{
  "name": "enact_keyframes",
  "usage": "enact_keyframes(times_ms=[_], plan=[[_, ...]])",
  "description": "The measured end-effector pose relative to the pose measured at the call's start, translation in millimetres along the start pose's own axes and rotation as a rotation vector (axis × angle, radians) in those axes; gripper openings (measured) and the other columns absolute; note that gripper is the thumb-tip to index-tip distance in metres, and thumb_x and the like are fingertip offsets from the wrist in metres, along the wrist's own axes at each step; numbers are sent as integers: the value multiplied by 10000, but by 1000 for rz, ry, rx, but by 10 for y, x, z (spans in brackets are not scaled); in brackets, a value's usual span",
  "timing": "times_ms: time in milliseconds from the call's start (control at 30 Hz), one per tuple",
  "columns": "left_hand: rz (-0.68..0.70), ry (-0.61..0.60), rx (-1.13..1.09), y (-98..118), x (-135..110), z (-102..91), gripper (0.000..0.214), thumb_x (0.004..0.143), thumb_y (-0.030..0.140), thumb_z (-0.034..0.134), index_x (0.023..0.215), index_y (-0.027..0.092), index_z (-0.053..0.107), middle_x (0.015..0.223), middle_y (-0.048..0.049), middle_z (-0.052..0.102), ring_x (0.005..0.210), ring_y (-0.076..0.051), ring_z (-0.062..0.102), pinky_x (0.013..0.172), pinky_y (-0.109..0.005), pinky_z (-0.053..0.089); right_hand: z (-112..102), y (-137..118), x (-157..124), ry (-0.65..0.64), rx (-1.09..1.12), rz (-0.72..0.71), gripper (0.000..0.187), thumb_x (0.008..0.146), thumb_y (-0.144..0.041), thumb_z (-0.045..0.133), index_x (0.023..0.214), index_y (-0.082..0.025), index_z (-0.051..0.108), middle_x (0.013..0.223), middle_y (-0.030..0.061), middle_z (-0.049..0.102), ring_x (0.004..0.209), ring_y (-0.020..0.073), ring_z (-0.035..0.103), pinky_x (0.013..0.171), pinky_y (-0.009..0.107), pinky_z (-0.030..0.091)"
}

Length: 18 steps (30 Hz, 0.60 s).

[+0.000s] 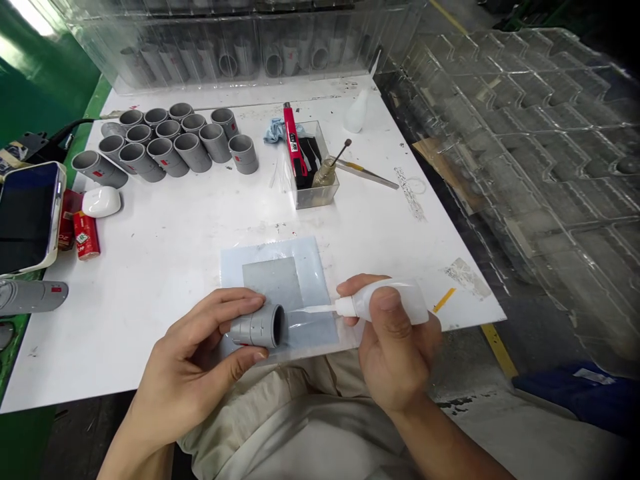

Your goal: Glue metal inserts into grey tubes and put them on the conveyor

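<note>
Between the thumb and fingers of my left hand (195, 360) lies a grey plastic sleeve (255, 327), tipped on its side with its open end facing right. My right hand (397, 347) is wrapped round a white squeeze bottle (400, 300). The bottle's thin, clear nozzle (315, 309) points left at the sleeve's open end; whether the tip touches the rim I cannot tell. Beneath them, at the table's front edge, is a light blue sheet (313, 267) with a grey square (273, 277) on it.
Several grey sleeves (187, 152) stand at the back left. A clear box (317, 198) holds a red cutter (294, 143) and a small glass bottle (325, 173), with tweezers (373, 176) beside it. Another squeeze bottle (356, 113) stands behind. A phone (30, 217) lies left; clear trays (540, 140) are stacked right.
</note>
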<state>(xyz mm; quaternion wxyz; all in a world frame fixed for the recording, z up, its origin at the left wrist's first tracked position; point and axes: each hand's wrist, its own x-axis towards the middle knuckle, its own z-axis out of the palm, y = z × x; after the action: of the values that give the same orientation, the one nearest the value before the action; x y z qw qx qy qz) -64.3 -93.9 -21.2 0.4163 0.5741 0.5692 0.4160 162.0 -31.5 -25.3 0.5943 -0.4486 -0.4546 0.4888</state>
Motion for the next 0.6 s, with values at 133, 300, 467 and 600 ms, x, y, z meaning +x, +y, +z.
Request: enact_keyframes(times_ms=[133, 300, 467, 600], plan=[[2, -17, -9, 4, 7, 2, 444, 947, 181, 809, 1304, 434, 737, 1367, 28, 704, 1334, -178, 631, 1014, -181, 546, -1, 8, -6, -7, -29, -2, 307, 1048, -454, 654, 900, -256, 836, 777, 24, 731, 632, 168, 619, 570, 313, 502], [12, -36, -20, 19, 17, 0, 449, 946, 154, 802, 1295, 429, 737, 1358, 25, 712, 1324, -183, 638, 1045, -212, 548, 7, -7, -13, -9, -41, -10, 298, 1053, -436, 651, 898, -267, 841, 792, 14, 745, 646, 165, 629, 577, 298, 512], [7, -34, -35, 26, 12, 2, 456, 944, 133, 798, 1295, 419, 741, 1353, 13, 717, 1333, -193, 633, 1077, -237, 542, 16, -17, -7, 0, -38, 1, 295, 1043, -435, 662, 889, -259, 840, 834, 24, 764, 667, 170, 648, 572, 294, 527], [5, -25, -38, 25, 15, 3, 456, 940, 136, 805, 1291, 420, 745, 1346, 6, 720, 1330, -202, 633, 1066, -246, 548, 24, -10, 7, 15, -50, 1, 299, 1031, -442, 676, 873, -251, 842, 798, 31, 747, 636, 175, 629, 556, 306, 524]])
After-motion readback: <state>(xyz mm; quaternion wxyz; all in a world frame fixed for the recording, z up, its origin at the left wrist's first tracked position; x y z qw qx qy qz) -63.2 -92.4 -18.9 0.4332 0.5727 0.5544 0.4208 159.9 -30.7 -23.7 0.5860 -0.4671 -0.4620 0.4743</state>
